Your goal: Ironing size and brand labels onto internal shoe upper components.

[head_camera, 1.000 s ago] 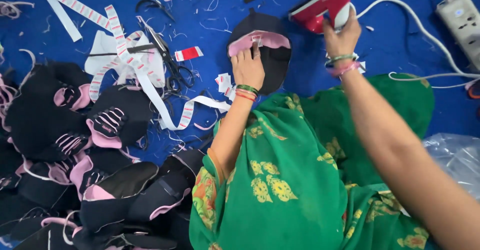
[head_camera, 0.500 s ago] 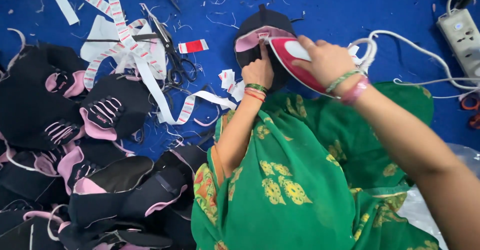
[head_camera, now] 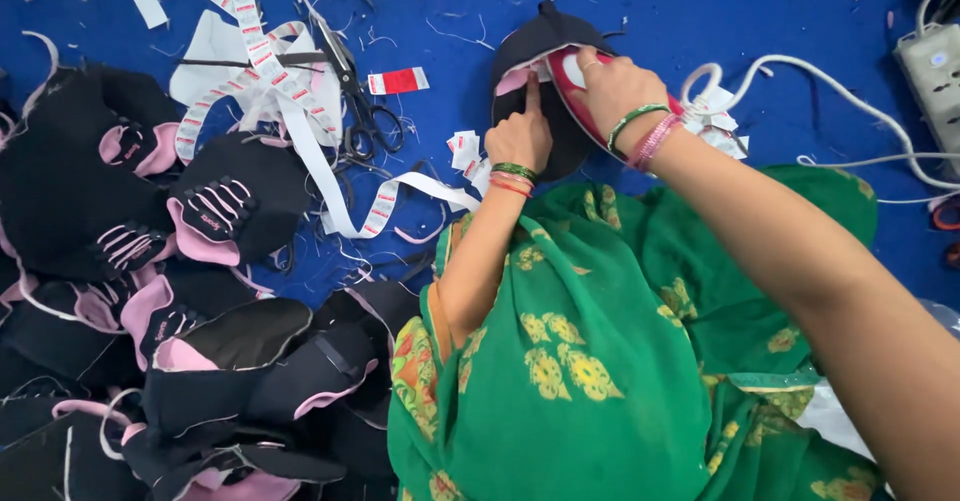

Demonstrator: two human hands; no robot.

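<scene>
Centrally, the black shoe upper [head_camera: 545, 56] lies on the blue floor [head_camera: 760, 11]; the left hand [head_camera: 520, 136] pins it, forefinger out; the right hand [head_camera: 615, 86] is closed around the red iron [head_camera: 580, 91] on it; scissors [head_camera: 355, 91] and label tape [head_camera: 260, 61] lie nearby.

The red iron [head_camera: 590, 96], lifted clear at one o'clock of the black shoe upper [head_camera: 545, 81] a second ago, now lies pressed on it under the right hand [head_camera: 615, 86]. The left hand [head_camera: 520, 136] has slid toward six o'clock, its forefinger now pointing along the pink lining edge beside the iron.
</scene>
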